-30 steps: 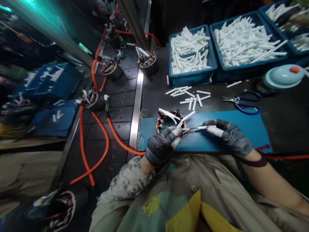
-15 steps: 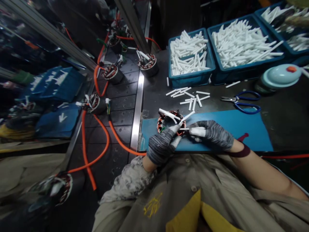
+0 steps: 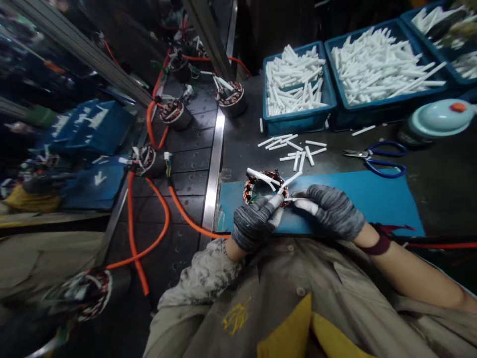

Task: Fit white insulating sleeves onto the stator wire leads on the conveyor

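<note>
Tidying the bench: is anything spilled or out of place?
Yes: several white sleeves lie scattered on the dark bench just in front of the blue bin, outside it; one more lies alone further right.

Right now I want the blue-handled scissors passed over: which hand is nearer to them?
Right. The right hand is over the blue mat, below-left of the scissors; the left hand is farther left by the stator. Both pinch a white sleeve.
</note>
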Tool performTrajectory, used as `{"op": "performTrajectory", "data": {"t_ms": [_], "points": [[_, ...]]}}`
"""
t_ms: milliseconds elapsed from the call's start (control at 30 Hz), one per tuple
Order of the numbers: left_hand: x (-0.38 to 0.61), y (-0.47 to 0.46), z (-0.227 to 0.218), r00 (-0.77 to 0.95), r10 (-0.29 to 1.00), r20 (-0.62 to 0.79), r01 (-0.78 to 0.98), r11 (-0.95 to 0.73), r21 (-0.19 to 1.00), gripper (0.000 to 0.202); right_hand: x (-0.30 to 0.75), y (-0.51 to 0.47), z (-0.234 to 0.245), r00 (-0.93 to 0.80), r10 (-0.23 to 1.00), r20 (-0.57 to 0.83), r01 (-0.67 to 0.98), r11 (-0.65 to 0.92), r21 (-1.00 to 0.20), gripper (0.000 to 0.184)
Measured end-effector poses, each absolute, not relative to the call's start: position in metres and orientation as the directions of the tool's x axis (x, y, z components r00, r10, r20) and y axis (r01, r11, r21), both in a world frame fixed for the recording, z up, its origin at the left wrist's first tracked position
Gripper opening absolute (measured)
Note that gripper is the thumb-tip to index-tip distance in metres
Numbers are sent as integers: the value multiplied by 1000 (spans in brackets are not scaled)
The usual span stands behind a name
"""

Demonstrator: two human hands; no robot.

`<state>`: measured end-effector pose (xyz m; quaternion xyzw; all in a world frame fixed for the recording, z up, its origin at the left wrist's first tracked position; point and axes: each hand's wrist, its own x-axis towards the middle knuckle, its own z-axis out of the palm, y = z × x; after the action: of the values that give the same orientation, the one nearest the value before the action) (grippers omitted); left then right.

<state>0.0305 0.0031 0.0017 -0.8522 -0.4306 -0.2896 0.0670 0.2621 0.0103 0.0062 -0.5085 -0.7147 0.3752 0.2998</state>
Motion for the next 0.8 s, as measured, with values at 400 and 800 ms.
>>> {"op": "performTrajectory", "data": {"t_ms": [400,800], "points": [[17,3,29,538,725,431,815,-578,-46,49,253,10,2,-188,959,-214,249,-164,-955,60],[9,8,1,387,910,149,817,-413,403,39,279,-15,-34,-73,960,-272,219,-250,-943,48]]}}
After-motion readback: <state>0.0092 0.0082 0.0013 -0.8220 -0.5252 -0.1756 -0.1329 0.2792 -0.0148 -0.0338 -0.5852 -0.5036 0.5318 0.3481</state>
